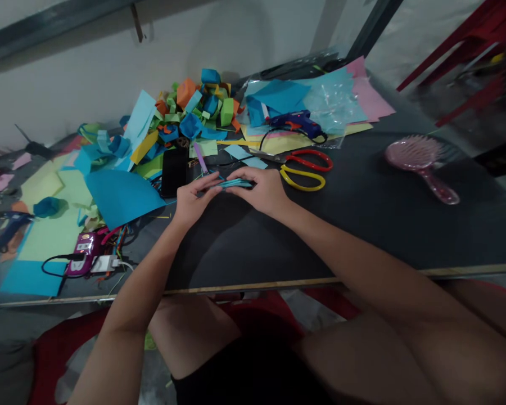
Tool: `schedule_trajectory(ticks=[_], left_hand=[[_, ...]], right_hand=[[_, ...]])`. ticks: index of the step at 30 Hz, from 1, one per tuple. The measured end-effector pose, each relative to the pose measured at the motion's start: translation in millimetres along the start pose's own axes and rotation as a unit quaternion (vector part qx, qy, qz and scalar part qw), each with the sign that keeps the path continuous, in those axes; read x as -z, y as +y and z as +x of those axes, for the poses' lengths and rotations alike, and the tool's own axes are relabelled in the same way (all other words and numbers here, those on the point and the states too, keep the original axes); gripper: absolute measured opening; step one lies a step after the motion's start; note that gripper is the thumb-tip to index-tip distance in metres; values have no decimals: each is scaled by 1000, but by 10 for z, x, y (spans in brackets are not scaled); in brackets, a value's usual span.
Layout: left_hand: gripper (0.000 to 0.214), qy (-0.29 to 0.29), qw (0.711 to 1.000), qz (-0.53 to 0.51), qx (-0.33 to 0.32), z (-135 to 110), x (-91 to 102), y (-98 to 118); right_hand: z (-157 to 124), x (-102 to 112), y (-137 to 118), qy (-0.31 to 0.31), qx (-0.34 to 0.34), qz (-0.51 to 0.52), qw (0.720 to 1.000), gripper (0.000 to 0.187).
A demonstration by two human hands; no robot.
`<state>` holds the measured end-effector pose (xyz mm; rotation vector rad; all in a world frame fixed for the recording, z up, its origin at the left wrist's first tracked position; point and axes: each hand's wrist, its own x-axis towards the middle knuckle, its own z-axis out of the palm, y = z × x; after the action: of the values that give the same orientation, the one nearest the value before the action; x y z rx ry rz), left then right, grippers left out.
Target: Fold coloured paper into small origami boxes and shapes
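Two hands grip one piece of folded light-blue paper (238,183) over the middle of the dark surface (244,247), the left hand (197,197) pinching its left end and the right hand (266,190) its right end, thumbs on the near side; contact between paper and surface cannot be determined. Scissors (329,163) with red and yellow handles lie just beside the right hand, a black phone (175,170) just beside the left.
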<state>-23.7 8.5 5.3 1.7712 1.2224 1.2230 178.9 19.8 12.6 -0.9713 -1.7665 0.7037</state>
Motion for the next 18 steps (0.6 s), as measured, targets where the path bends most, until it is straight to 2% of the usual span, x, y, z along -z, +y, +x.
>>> schedule_trajectory(ticks=[2, 5, 8, 10, 13, 15, 18], left_hand=[[29, -5, 999, 33, -3, -2, 17, 8], [28, -8, 999, 21, 29, -11, -18, -4], [34, -6, 998, -31, 61, -21, -77, -5], [35, -1, 997, -44, 60, -29, -97, 6], [37, -7, 998, -44, 43, -41, -100, 28], [43, -39, 998, -46, 34, -45, -98, 42], [49, -118, 992, -30, 18, -42, -101, 62]], right_hand=[[-5, -25, 6, -6, -2, 14, 1000, 26], [17, -89, 65, 28, -55, 113, 992, 56], [54, -128, 116, 47, -107, 230, 966, 80], [65, -119, 99, 33, -129, 273, 953, 76], [52, -79, 4, 11, -159, 300, 941, 61], [33, -58, -62, 6, -167, 309, 936, 58], [5, -53, -109, -9, -167, 322, 932, 58]])
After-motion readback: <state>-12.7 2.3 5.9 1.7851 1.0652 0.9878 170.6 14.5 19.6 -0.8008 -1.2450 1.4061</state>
